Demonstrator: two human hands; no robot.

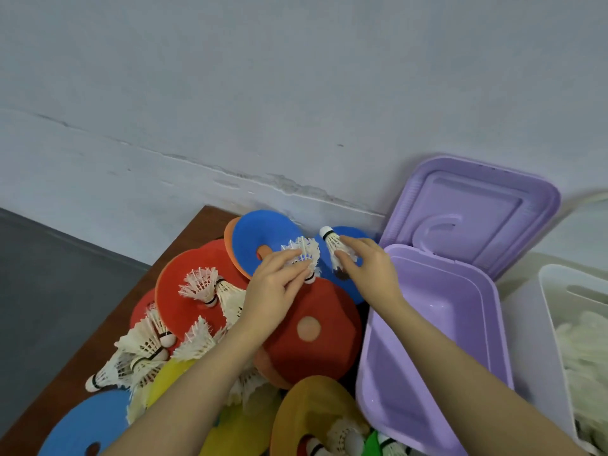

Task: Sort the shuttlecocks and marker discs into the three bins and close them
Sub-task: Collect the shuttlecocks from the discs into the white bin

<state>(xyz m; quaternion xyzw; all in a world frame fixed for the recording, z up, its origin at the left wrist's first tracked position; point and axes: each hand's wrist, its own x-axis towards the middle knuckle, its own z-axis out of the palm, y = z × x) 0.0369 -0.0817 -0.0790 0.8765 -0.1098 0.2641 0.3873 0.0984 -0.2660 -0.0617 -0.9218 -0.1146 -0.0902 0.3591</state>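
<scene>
A heap of marker discs in red (316, 350), blue (260, 235) and yellow (171, 376) covers the brown table (210, 222), with several white shuttlecocks (200, 286) scattered over it. My left hand (273, 291) grips one shuttlecock (306, 255) by its feathers, cork down. My right hand (368, 264) pinches another shuttlecock (335, 245), cork up and to the left, just left of the purple bin (493, 311). That bin stands open with its lid (473, 212) tipped back; its inside looks bare.
A white bin (549, 284) at the right edge holds several shuttlecocks. The grey wall runs right behind the table. A blue disc (82, 426) lies at the table's near left, an orange-yellow one (312, 409) near the bottom middle. Grey floor shows at left.
</scene>
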